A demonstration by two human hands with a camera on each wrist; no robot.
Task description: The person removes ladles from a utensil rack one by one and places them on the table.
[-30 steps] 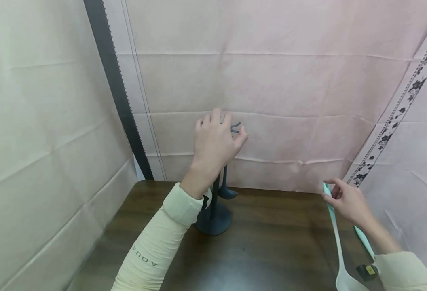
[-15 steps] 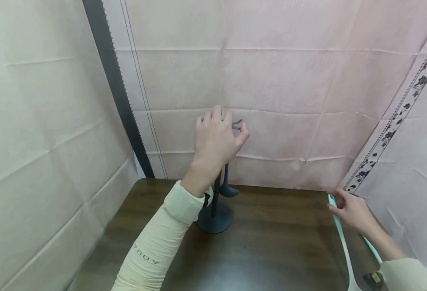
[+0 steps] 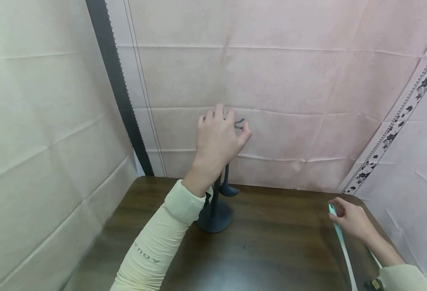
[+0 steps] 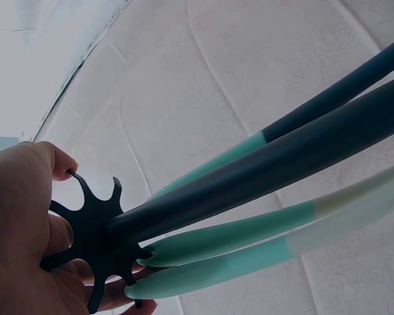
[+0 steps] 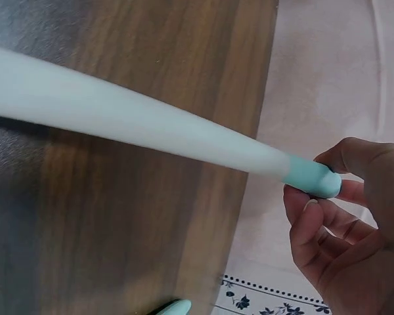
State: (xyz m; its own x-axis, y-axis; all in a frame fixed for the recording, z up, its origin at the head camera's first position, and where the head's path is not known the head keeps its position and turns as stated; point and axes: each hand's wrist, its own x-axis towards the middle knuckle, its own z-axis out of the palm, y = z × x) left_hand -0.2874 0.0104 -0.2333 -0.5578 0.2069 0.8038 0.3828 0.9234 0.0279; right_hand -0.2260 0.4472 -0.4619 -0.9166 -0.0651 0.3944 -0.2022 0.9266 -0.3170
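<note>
My left hand (image 3: 218, 139) holds the hooked top of a dark utensil stand (image 3: 214, 222). Its fingers curl among the hooks in the left wrist view. A dark ladle (image 3: 229, 190) hangs from the stand, and two mint-handled utensils with pale shafts hang beside the pole (image 4: 269, 164). At the right, my right hand (image 3: 353, 220) pinches the mint end of a long white spatula (image 3: 345, 252) between thumb and fingers. The shaft (image 5: 138, 118) slants down toward the near side; its head is out of view now.
Another mint-green handle (image 5: 176, 307) lies on the brown wooden table (image 3: 271, 238), partly behind the right forearm. Pale cloth walls (image 3: 279, 81) stand behind the table and along both sides.
My right hand has moved down and slightly right with the spatula, whose broad head has slipped out of the head view. The left hand stays on the stand.
</note>
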